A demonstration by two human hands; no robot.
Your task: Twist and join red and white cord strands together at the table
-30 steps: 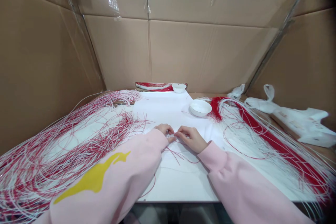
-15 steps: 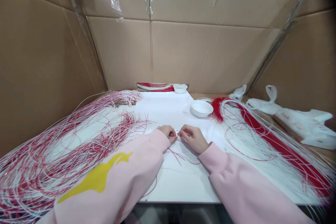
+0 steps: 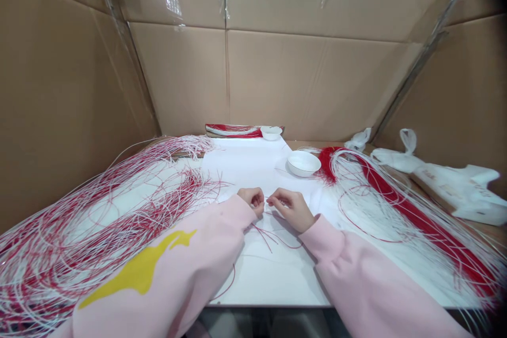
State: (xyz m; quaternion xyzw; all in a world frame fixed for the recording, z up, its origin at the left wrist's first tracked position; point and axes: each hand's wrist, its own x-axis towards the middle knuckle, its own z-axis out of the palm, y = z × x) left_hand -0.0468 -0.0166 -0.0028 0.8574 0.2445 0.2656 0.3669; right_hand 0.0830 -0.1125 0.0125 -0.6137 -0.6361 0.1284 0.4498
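Observation:
My left hand [image 3: 253, 200] and my right hand [image 3: 291, 207] face each other over the middle of the white table, fingertips a small gap apart. Both are pinched closed. Thin red cords [image 3: 270, 236] trail on the table just below them, so each hand seems to grip a cord, though the part inside the fingers is too small to see clearly. To the left spreads a large looped bundle of red and white cords [image 3: 146, 227]. On the right lies a thick hank of red cord [image 3: 412, 211] with loose white strands [image 3: 380, 195] beside it.
A white bowl [image 3: 303, 163] stands beyond my right hand; another small bowl [image 3: 271, 133] is at the back by a box of red and white cords [image 3: 232, 130]. White plastic bags [image 3: 461, 187] lie at right. Cardboard walls [image 3: 325, 79] enclose the table.
My left hand has turned slightly and its fingers have shifted, while the right hand stays almost in place. The view has drifted very slightly.

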